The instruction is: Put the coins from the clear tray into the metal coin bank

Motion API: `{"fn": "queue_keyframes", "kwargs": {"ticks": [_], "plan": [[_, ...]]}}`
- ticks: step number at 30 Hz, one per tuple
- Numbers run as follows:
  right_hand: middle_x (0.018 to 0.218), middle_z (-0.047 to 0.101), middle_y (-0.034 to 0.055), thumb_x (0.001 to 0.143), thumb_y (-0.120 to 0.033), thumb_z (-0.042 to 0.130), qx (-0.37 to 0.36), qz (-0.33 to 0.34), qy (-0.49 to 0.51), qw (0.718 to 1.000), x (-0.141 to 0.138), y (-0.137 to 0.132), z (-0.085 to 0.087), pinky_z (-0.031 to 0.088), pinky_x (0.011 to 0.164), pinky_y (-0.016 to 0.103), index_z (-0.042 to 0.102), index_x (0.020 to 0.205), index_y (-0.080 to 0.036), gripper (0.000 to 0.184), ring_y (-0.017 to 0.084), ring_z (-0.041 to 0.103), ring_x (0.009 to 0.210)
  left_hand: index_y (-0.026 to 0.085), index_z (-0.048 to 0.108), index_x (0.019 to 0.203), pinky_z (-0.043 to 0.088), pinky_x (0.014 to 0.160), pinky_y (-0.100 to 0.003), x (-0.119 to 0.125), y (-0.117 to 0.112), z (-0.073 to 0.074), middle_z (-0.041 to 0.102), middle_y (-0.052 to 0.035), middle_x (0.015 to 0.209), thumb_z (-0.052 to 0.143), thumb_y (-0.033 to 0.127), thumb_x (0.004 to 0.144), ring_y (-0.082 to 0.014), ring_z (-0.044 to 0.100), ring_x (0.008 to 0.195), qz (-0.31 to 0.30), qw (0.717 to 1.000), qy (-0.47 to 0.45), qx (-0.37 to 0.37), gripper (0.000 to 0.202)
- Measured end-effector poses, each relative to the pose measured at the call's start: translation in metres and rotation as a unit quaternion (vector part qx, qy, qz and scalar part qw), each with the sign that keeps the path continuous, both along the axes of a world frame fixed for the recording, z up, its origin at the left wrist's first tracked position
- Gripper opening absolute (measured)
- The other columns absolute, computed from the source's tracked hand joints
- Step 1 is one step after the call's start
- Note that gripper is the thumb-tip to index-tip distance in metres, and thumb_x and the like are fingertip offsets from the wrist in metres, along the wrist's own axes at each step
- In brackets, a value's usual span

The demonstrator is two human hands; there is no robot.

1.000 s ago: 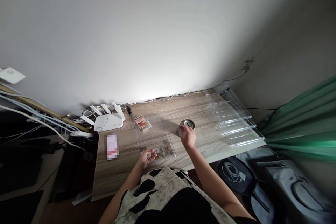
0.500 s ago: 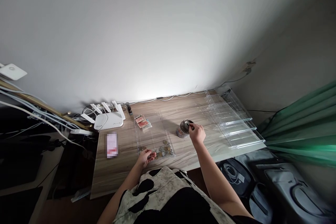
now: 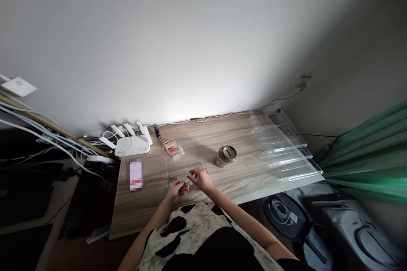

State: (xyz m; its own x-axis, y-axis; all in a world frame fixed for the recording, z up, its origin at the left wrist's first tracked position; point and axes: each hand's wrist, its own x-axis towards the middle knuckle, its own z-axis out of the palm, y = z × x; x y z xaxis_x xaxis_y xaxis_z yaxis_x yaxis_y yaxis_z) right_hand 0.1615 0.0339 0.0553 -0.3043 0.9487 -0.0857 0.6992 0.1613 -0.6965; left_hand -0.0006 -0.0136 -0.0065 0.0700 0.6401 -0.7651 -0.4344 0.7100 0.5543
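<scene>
A clear plastic tray [image 3: 192, 156] lies on the wooden desk, with loose coins [image 3: 191, 186] along its near edge, partly hidden by my hands. My left hand [image 3: 177, 190] is cupped around a few coins, low over the tray's near left corner. Just right of it, my right hand [image 3: 202, 179] hovers above the coins, fingers somewhat apart and nothing visible in them. Beyond my right hand, a round metal coin bank [image 3: 225, 156] with a slot in its lid stands upright. Some banknotes [image 3: 173, 148] rest in the far left part of the tray.
Stacked clear plastic trays [image 3: 280, 144] occupy the desk's right side. A white router [image 3: 132, 145] with cables sits at the back left, near a small dark bottle [image 3: 157, 131]. A blurred pink and white item [image 3: 136, 175] lies on the left. Dark bags [image 3: 349, 224] are below right.
My right hand has left the coin bank's lid and moved left to the coins beside my left hand. The bank's slot is now uncovered. My left hand stays almost in place.
</scene>
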Motion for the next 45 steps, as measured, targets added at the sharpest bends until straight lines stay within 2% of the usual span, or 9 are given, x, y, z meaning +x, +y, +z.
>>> {"fn": "queue_keyframes", "kwargs": {"ticks": [4,11,16,20,23,31,38,41,45], "plan": [[0.083,0.070,0.0017,0.079,-0.029,0.059,-0.025,0.040,-0.022,0.999,-0.023,-0.020,-0.016,0.040,0.059,0.026,0.073,0.085,-0.024,0.016,0.017,0.062,0.067,0.014,0.063,0.075,0.048,0.059,-0.023,0.000,-0.001,-0.005,0.068,-0.0026,0.067,0.068,0.027,0.078,-0.0134,0.064,0.062,0.026,1.000,0.004,0.013,0.014],[0.077,0.069,0.0018,0.072,-0.015,0.058,-0.024,0.043,-0.026,0.998,-0.021,-0.018,-0.017,0.039,0.062,0.025,0.071,0.074,-0.021,0.015,0.017,0.061,0.072,0.012,0.065,0.079,0.049,0.061,-0.023,0.000,-0.001,-0.001,0.071,-0.0079,0.074,0.054,0.023,0.088,-0.0150,0.067,0.066,-0.002,1.000,-0.013,-0.007,0.017],[0.082,0.070,0.0033,0.082,-0.030,0.049,0.060,-0.141,0.011,0.988,0.022,0.011,0.009,0.041,0.063,0.025,0.071,0.085,-0.022,0.024,0.015,0.059,0.068,0.009,0.065,0.082,0.052,0.064,-0.022,-0.001,0.000,0.006,0.071,-0.0114,0.077,0.056,0.016,0.083,-0.0162,0.069,0.071,0.029,0.998,-0.049,-0.019,0.011],[0.080,0.070,0.0077,0.081,-0.039,0.049,0.157,-0.358,-0.026,0.920,0.097,0.053,0.035,0.040,0.060,0.026,0.072,0.086,-0.018,0.031,0.018,0.058,0.068,0.008,0.064,0.087,0.054,0.067,-0.024,-0.002,0.002,0.007,0.071,-0.0119,0.079,0.048,0.012,0.083,-0.0164,0.070,0.072,0.037,0.996,-0.065,-0.037,0.016],[0.071,0.068,0.0054,0.076,-0.035,0.055,0.124,-0.392,-0.092,0.907,0.138,0.071,0.043,0.033,0.053,0.025,0.072,0.080,-0.020,0.023,0.017,0.056,0.062,0.007,0.063,0.092,0.054,0.073,-0.026,-0.001,0.003,0.005,0.070,-0.0123,0.081,0.044,0.009,0.082,-0.0169,0.070,0.075,0.035,0.996,-0.068,-0.048,0.021],[0.076,0.069,0.0054,0.074,-0.028,0.057,0.095,-0.364,-0.163,0.912,0.136,0.072,0.037,0.033,0.056,0.025,0.073,0.079,-0.022,0.018,0.018,0.056,0.070,0.010,0.061,0.086,0.053,0.080,-0.028,-0.002,0.002,0.005,0.069,-0.0087,0.077,0.040,-0.004,0.075,-0.0155,0.069,0.074,0.013,0.998,-0.065,-0.016,0.027],[0.092,0.069,0.0083,0.084,-0.028,0.045,0.228,-0.320,-0.110,0.913,0.119,0.061,0.039,0.042,0.072,0.027,0.071,0.096,-0.018,0.030,0.020,0.058,0.086,0.015,0.062,0.085,0.053,0.084,-0.029,-0.003,-0.004,-0.005,0.071,-0.0062,0.081,0.058,0.006,0.079,-0.0163,0.069,0.082,-0.030,0.998,-0.057,0.016,0.011],[0.095,0.069,0.0081,0.086,-0.028,0.044,0.210,-0.222,-0.060,0.950,0.087,0.044,0.032,0.045,0.075,0.027,0.071,0.097,-0.019,0.030,0.018,0.059,0.082,0.012,0.064,0.086,0.054,0.077,-0.027,-0.004,-0.005,-0.008,0.072,-0.0093,0.083,0.061,0.013,0.082,-0.0168,0.069,0.080,-0.029,0.997,-0.063,0.024,0.005],[0.091,0.072,0.0040,0.080,-0.026,0.055,0.020,-0.017,-0.033,0.999,0.025,0.014,0.003,0.046,0.067,0.024,0.072,0.098,-0.023,0.024,0.015,0.061,0.071,0.011,0.066,0.081,0.053,0.067,-0.024,-0.003,-0.003,-0.010,0.072,-0.0090,0.077,0.063,0.020,0.083,-0.0159,0.068,0.072,-0.049,0.998,-0.034,0.021,0.010]]}}
